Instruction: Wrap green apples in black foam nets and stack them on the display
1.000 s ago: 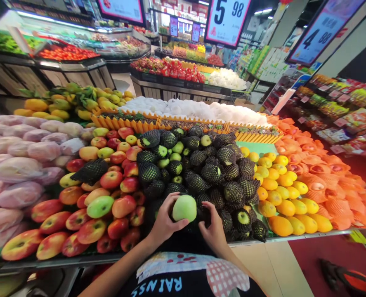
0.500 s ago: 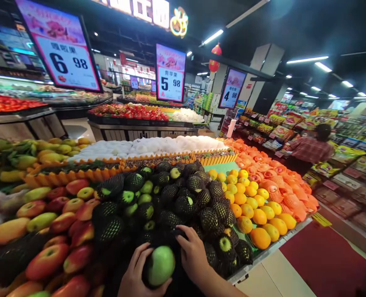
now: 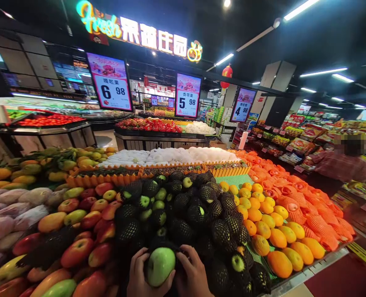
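A bare green apple [image 3: 160, 265] sits at the bottom middle of the head view. My left hand [image 3: 141, 274] is closed round its left side. My right hand [image 3: 192, 273] curls against its right side, fingers on the black foam net around it. Both hands rest at the near edge of a heap of green apples in black nets [image 3: 185, 210]. Only the fingers and backs of the hands show; the wrists are cut off by the frame's edge.
Red and green apples [image 3: 77, 231] lie to the left, oranges [image 3: 272, 231] and orange-netted fruit [image 3: 297, 198] to the right. Price signs [image 3: 187, 95] hang above. A person in a plaid shirt [image 3: 340, 165] stands in the right aisle. The stand's front edge [image 3: 312, 268] runs at bottom right.
The view has tilted up from the fruit to the shop. Both hands stay on the green apple; the right hand has closed in against it.
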`<state>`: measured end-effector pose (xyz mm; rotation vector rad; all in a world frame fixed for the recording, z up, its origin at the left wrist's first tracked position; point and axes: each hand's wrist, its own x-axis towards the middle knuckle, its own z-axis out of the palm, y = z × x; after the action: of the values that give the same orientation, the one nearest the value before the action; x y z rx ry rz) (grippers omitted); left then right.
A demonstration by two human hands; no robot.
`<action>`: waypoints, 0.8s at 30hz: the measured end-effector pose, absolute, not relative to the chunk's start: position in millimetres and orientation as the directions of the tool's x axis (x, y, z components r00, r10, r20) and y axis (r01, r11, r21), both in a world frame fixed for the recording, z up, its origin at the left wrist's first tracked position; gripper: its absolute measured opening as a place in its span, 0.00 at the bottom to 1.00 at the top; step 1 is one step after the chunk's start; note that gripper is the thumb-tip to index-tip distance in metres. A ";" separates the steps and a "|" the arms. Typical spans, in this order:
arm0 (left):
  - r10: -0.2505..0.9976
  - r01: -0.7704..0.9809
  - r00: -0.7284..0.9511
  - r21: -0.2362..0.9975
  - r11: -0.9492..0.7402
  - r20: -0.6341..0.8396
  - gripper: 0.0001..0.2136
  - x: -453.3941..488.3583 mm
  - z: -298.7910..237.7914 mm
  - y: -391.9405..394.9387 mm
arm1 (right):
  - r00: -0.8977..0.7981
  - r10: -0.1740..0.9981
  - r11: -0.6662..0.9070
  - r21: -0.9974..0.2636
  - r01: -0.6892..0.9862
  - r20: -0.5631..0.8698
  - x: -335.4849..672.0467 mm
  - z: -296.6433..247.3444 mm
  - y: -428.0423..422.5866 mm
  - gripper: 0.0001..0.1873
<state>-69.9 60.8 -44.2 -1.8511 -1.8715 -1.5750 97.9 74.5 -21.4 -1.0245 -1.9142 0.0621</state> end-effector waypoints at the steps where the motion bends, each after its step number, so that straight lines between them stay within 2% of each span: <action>1: 0.697 0.758 -0.297 0.605 -0.243 0.653 0.28 -68.4 -43.4 59.0 | -0.214 0.692 0.652 -0.470 0.595 0.689 96.6 -21.3 71.7 0.32; 3: 0.704 0.719 -0.353 0.660 -0.217 0.616 0.26 -65.4 -43.3 56.5 | -0.185 0.719 0.656 -0.566 0.500 0.670 94.0 -19.0 66.7 0.35; 6: 0.726 0.645 -0.420 0.742 -0.182 0.544 0.25 -61.0 -45.3 55.5 | -0.080 0.710 0.673 -0.641 0.370 0.700 91.0 -11.7 62.4 0.28; 9: 0.778 0.550 -0.433 0.817 -0.172 0.455 0.25 -57.4 -48.6 56.3 | -0.064 0.613 0.764 -0.570 0.304 0.788 90.0 -5.0 61.4 0.21; 13: 0.836 0.368 -0.424 0.910 -0.191 0.347 0.21 -57.5 -54.2 58.3 | -0.323 0.484 0.875 -0.446 0.188 0.813 96.0 -5.4 61.0 0.18; 15: 0.852 0.257 -0.422 0.942 -0.216 0.310 0.22 -59.1 -56.2 58.9 | -0.354 0.471 0.881 -0.451 0.144 0.808 102.7 -8.4 61.4 0.18; 16: 0.862 0.213 -0.408 0.949 -0.232 0.302 0.23 -59.6 -56.6 58.7 | -0.313 0.509 0.859 -0.494 0.134 0.802 106.1 -9.9 61.9 0.19; 17: 0.875 0.183 -0.379 0.951 -0.249 0.302 0.24 -59.6 -56.3 58.0 | -0.255 0.576 0.816 -0.566 0.119 0.777 109.1 -11.1 62.6 0.22; 19: 0.906 0.165 -0.280 0.945 -0.281 0.318 0.24 -57.7 -53.6 54.9 | -0.204 0.756 0.640 -0.767 0.032 0.622 112.7 -13.1 64.0 0.33; 21: 0.931 0.175 -0.153 0.937 -0.303 0.330 0.23 -54.1 -48.9 50.4 | -0.314 0.866 0.371 -0.921 -0.114 0.388 112.9 -16.5 64.3 0.45; 23: 0.946 0.177 -0.043 0.935 -0.309 0.321 0.24 -51.1 -43.9 46.1 | -0.399 0.890 0.142 -0.965 -0.220 0.222 111.0 -24.0 63.3 0.47; 24: 0.949 0.170 0.002 0.935 -0.312 0.316 0.24 -50.4 -41.9 44.6 | -0.370 0.913 0.078 -0.964 -0.254 0.172 110.2 -29.8 62.7 0.44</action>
<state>-50.4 44.6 -41.9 -2.5335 -1.9202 -2.2346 110.2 62.7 -29.8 -0.7210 -1.3629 1.4936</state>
